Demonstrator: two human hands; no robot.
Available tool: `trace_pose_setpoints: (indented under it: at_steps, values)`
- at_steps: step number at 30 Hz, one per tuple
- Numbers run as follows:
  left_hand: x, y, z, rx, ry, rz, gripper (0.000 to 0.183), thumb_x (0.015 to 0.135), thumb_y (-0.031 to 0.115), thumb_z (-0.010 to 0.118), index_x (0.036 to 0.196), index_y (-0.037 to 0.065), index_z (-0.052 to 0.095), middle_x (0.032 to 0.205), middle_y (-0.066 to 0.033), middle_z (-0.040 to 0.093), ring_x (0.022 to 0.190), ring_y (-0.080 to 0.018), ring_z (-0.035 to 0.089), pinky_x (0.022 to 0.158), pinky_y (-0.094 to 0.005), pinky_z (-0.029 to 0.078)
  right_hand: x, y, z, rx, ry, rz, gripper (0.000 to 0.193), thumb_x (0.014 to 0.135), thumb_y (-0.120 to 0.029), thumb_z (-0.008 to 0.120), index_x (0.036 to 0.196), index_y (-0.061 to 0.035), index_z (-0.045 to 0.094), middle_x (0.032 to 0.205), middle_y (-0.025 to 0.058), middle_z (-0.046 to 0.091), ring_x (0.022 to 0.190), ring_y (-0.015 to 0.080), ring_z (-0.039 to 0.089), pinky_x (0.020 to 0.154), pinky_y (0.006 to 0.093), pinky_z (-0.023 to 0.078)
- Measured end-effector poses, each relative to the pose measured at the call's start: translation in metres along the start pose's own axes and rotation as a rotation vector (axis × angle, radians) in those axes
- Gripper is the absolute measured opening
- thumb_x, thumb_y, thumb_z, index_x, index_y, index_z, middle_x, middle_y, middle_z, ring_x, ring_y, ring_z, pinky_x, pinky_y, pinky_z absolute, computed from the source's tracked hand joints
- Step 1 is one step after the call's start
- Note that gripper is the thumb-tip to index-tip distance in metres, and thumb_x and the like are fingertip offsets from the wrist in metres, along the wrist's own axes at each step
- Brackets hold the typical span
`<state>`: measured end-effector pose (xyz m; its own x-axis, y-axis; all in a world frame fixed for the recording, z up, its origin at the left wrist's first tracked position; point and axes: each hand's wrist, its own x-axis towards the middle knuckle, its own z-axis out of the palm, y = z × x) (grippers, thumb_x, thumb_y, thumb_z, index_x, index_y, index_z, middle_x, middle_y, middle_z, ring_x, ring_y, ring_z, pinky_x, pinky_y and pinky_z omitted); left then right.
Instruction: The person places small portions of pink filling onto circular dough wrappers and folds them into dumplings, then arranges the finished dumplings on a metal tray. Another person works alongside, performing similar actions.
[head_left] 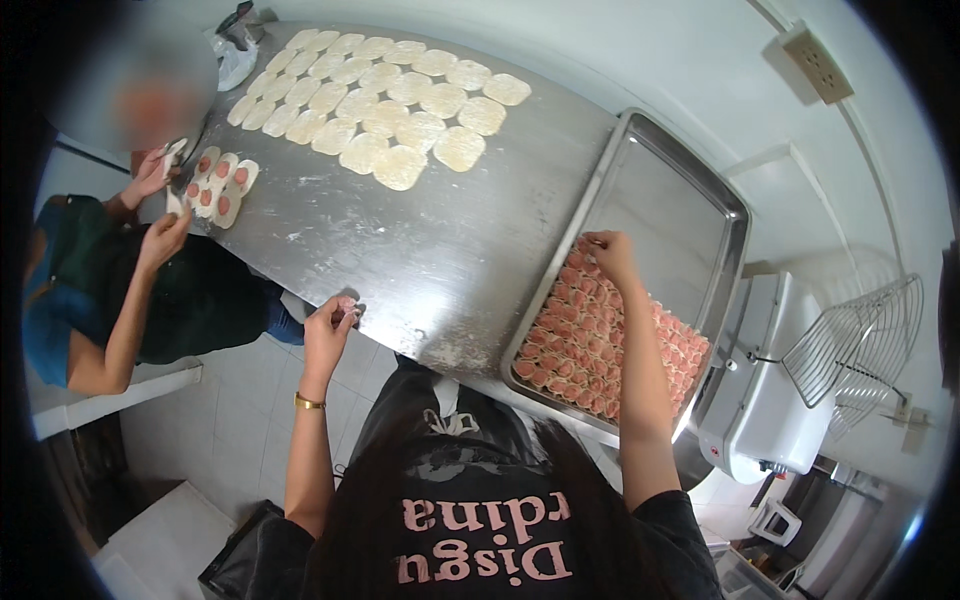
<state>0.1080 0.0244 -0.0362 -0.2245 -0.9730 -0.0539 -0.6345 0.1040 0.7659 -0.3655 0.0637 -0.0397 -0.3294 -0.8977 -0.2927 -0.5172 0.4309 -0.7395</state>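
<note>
Inside the large metal tray point(690, 190), my right hand point(610, 252) reaches to the far end of the packed dumplings point(575, 335), near the tray's left wall. Its fingers are pinched at a small dumpling there, mostly covered by the fingertips. These dumplings have pink filling showing on top and pale wrappers. My left hand point(330, 325) is over the near edge of the steel table point(440, 270), with fingers curled together. Something small, pale and pinkish shows at its fingertips, too small to name.
Round flat dough wrappers point(380, 110) lie in rows on the table's far side. At left, a co-worker's hands point(165, 210) hold wrappers beside several wrappers topped with pink filling point(220, 185). A white machine with a wire guard point(790, 370) stands right of the tray.
</note>
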Motion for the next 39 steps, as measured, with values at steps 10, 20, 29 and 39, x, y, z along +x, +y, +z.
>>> trace_pose_setpoints:
  at_steps: [10,20,29,39]
  values:
    - [0.101,-0.106,-0.075,0.086,0.493,-0.115,0.021,0.081,0.01,0.062,0.098,-0.003,0.062,0.088,-0.0188,0.065,0.079,-0.0286,0.064,0.073,-0.0354,0.049,-0.005,0.013,-0.03,0.252,0.351,0.071,0.041,0.082,0.002,0.052,0.123,0.0023,0.054,0.11,0.0127,0.063,0.099,0.0188,0.06,0.086,0.0291,0.047]
    - [0.253,0.05,-0.007,1.186,0.118,0.663,0.021,0.083,0.018,0.058,0.095,0.004,0.067,0.106,-0.0148,0.064,0.091,-0.0275,0.062,0.077,-0.0383,0.048,-0.047,0.004,-0.041,0.124,0.491,0.072,0.033,0.077,-0.004,0.061,0.11,0.0009,0.063,0.099,0.0106,0.068,0.086,0.0172,0.063,0.077,0.0303,0.05]
    - [0.204,0.113,0.126,1.719,-0.71,1.314,0.018,0.081,0.015,0.059,0.093,0.012,0.073,0.095,-0.0082,0.069,0.093,-0.0263,0.064,0.073,-0.0382,0.052,-0.017,0.002,-0.042,0.027,0.23,0.069,0.042,0.068,0.006,0.058,0.108,-0.0055,0.066,0.096,0.0105,0.069,0.082,0.0199,0.066,0.074,0.0302,0.052]
    - [0.137,0.091,0.077,0.494,-0.423,0.396,0.016,0.078,0.004,0.061,0.092,-0.001,0.065,0.097,-0.015,0.066,0.091,-0.031,0.064,0.08,-0.0367,0.051,0.02,0.023,-0.031,-0.038,-0.05,-0.214,0.04,0.067,0.006,0.058,0.104,-0.0063,0.068,0.099,0.0088,0.068,0.082,0.0203,0.065,0.074,0.0317,0.053]
